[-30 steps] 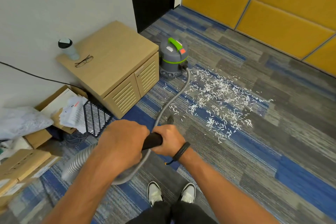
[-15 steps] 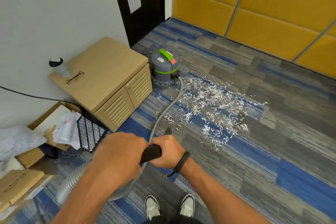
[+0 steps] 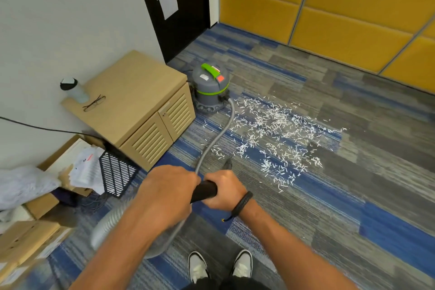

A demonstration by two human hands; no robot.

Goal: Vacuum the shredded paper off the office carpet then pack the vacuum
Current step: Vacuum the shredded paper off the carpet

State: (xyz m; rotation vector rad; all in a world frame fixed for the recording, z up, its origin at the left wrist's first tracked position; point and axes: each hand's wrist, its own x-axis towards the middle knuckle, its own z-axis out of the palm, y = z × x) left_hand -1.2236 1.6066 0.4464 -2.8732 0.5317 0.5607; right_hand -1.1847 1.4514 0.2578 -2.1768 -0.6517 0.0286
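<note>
The shredded paper (image 3: 273,139) is seen scattered in white strips over the grey and blue carpet (image 3: 353,195), spread from the middle of the view out toward three o'clock. The vacuum (image 3: 210,89), a grey canister with a green handle and green band, is stood at the twelve o'clock edge of that scatter, just beside the wooden cabinet (image 3: 131,101). A grey hose (image 3: 216,134) is led from the canister's side down toward six o'clock, along the nine o'clock edge of the strips, to a black wand handle (image 3: 204,192). The handle is gripped by the right hand (image 3: 227,189), whose fingers are curled round it, with a dark band worn at the wrist. The left hand (image 3: 168,195) is closed round the same tube just at nine o'clock of the right, though what lies under its fingers is hidden by its back. A ribbed, blurred stretch of hose is seen below the left forearm. On the cabinet top a bottle (image 3: 74,90) and a pair of glasses (image 3: 94,103) are placed near each other. Cardboard boxes (image 3: 28,240), loose papers and a black mesh tray (image 3: 116,175) are piled at eight o'clock. Two light shoes (image 3: 197,266) are seen at six o'clock.
</note>
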